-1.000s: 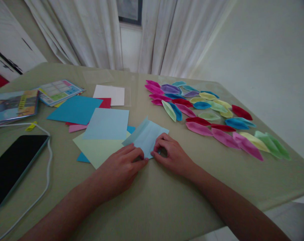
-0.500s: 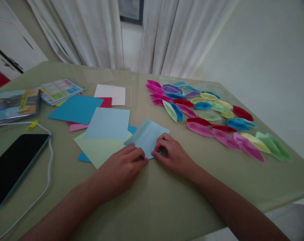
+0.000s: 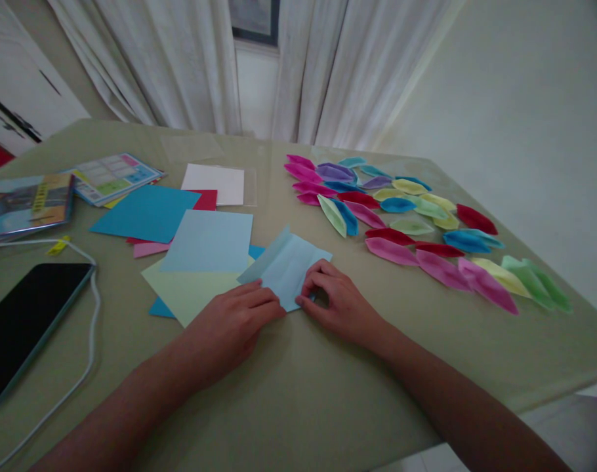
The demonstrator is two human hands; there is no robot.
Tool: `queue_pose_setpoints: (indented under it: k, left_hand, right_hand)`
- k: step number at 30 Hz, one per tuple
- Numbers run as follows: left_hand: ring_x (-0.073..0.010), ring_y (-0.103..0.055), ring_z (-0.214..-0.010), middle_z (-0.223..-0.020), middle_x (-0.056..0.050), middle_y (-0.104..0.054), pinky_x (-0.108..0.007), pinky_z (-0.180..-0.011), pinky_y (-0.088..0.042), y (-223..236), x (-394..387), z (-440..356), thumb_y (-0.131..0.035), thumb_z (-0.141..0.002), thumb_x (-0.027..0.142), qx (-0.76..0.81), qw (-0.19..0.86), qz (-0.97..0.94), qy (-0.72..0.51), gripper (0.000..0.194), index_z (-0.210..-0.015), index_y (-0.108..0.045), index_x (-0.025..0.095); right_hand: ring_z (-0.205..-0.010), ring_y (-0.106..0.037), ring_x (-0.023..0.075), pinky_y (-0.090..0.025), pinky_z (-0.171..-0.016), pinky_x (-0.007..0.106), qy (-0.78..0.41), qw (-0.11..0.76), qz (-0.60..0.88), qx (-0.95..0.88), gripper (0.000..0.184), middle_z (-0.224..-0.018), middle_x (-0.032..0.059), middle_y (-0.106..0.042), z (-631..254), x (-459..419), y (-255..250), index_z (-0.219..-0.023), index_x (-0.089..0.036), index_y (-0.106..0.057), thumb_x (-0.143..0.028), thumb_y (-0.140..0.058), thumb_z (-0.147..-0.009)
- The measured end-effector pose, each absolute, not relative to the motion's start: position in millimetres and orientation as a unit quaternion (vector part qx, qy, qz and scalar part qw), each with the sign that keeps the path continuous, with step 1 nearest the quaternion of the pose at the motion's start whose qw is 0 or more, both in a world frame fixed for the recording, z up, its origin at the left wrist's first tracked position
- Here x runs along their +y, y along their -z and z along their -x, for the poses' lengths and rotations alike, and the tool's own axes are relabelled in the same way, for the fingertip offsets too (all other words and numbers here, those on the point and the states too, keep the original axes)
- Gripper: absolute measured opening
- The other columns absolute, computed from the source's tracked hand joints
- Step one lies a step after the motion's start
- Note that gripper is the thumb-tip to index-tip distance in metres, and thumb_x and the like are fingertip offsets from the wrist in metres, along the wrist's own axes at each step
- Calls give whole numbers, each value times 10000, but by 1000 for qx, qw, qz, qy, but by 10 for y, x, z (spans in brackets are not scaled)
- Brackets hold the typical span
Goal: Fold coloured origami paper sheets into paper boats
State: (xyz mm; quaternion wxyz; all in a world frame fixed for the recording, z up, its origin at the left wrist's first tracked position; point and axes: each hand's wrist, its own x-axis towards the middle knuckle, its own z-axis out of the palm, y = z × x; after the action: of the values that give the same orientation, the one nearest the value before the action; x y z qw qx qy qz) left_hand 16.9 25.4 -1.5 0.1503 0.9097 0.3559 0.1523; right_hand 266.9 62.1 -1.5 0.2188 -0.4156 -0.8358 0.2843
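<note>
A light blue sheet of origami paper [image 3: 292, 262] lies on the table in front of me, with crease lines and its left flap partly raised. My right hand [image 3: 330, 292] pinches its lower right edge between thumb and curled fingers. At the lower left edge my left hand [image 3: 244, 318] has its fingers drawn together on the paper, the thumb mostly hidden. Just left of the sheet, a pale blue square [image 3: 210, 241] rests over a pale green square [image 3: 195, 295]. Part of the folded edge is covered by my fingers.
Several folded colored paper pieces [image 3: 397, 239] spread across the right side. Behind the squares at left lie a darker blue sheet [image 3: 145, 213], a white square [image 3: 214, 183] and a booklet [image 3: 27, 203]. A phone [image 3: 30, 328] and a white cable [image 3: 94, 328] occupy the left edge.
My left hand has shifted slightly left along the lower edge, its fingers now flatter on the paper. My right hand keeps its pinch in nearly the same spot.
</note>
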Motion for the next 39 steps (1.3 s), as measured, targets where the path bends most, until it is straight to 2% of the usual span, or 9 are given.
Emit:
queue_pose_setpoints:
  k: [3,8,14,20,32,39]
  left_hand:
    - [-272,-688,-1117,-1154,-68,-727,-499,-1067,-564,61,245,-182,-473,-862,-79,354,132,-916,-137,582,-1308,-688,225]
    - [-281,-668,-1082,-1129,-75,-692,-514,-1025,-576,57,231,-233,-527,-917,-28,347,109,-925,-110,469,-1269,-712,222]
    - [-275,-664,-1063,-1155,-87,-716,-500,-1014,-574,41,199,-259,-539,-944,3,342,79,-929,-117,385,-1217,-726,202]
    - [-270,-675,-1147,-1336,-85,-742,-483,-1049,-555,42,202,-255,-500,-960,-8,315,72,-935,-143,402,-1249,-717,167]
    - [-273,-677,-1139,-1357,-81,-742,-482,-1059,-544,40,188,-277,-488,-928,-38,325,80,-932,-138,451,-1276,-696,161]
    - [-298,-658,-1155,-1353,-85,-735,-518,-1054,-533,48,177,-289,-536,-921,-21,329,69,-933,-128,456,-1308,-688,167]
  right_hand:
    - [-915,-609,191,-484,-813,325,-285,217,419,-834,134,-988,33,-593,-2669,623,22,-877,-199,-631,-130,-742,-907]
    - [-927,-602,198,-477,-826,331,-280,215,418,-837,143,-995,38,-593,-2668,607,46,-883,-197,-616,-137,-741,-914]
    - [-1041,-576,267,-429,-961,435,-208,200,446,-847,161,-1080,66,-627,-2681,573,46,-997,-215,-628,-259,-771,-938]
    - [-1069,-563,281,-409,-967,456,-215,176,453,-847,113,-1128,74,-627,-2687,568,21,-1042,-229,-632,-269,-717,-979]
    - [-1094,-557,280,-402,-973,460,-213,162,453,-850,88,-1149,69,-622,-2700,568,7,-1068,-238,-616,-255,-672,-1003]
    - [-1141,-518,317,-412,-1000,506,-197,153,485,-838,265,-1217,99,-568,-2708,531,-14,-1134,-252,-593,-387,-740,-959]
